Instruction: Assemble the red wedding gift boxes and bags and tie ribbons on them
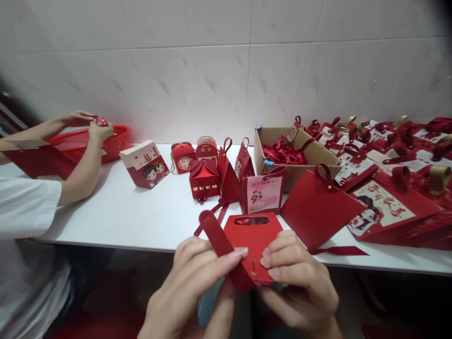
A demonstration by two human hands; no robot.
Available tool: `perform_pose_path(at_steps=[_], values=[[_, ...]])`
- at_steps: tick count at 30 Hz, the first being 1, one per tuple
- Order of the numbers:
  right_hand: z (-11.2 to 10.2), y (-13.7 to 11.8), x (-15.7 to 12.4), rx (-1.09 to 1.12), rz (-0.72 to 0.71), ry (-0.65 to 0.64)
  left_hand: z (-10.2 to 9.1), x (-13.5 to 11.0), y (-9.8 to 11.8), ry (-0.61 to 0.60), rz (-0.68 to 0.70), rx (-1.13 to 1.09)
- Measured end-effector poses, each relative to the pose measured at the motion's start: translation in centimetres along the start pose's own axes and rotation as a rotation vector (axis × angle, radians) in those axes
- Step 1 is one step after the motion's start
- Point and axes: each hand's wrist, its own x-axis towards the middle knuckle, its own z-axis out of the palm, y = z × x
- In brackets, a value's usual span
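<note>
A red paper gift box with an oval cut-out near its top is held in front of me, over the table's front edge. My left hand pinches a red strap at the box's left side, thumb and fingers closed on it. Fingers of my right hand grip the box's right edge. A small metal eyelet shows on the box between both hands. Behind it stand a pink-fronted gift bag and a plain red gift box with a loop handle.
Several small red boxes stand mid-table. A cardboard carton holds dark red ribbons. Finished-looking gift boxes crowd the right side. At left, another person's hands hold a small red item over a red basket. A tiled wall stands behind.
</note>
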Motion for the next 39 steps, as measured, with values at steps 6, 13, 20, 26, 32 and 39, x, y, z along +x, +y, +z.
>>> perform_pose_path(at_steps=[6,13,20,26,32,39], values=[[-0.1,-0.4,0.2,0.005,-0.004,-0.015,-0.4,0.2,-1.7,-0.034,0.087,-0.01],[-0.3,-0.5,0.2,0.013,-0.001,-0.032,0.1,0.2,-2.2,-0.081,0.04,-0.066],[-0.4,-0.5,0.4,0.003,0.006,-0.052,0.5,0.3,-1.8,-0.184,-0.17,-0.115],[-0.3,-0.7,0.5,0.022,0.034,-0.024,0.0,0.8,-1.4,-0.255,-0.201,-0.202],[0.0,-0.7,0.5,0.07,0.027,0.009,-0.4,1.1,-1.5,-0.333,-0.119,-0.254],[0.1,-0.8,0.6,0.086,0.037,0.01,-0.2,1.1,-1.6,-0.358,-0.154,-0.251]])
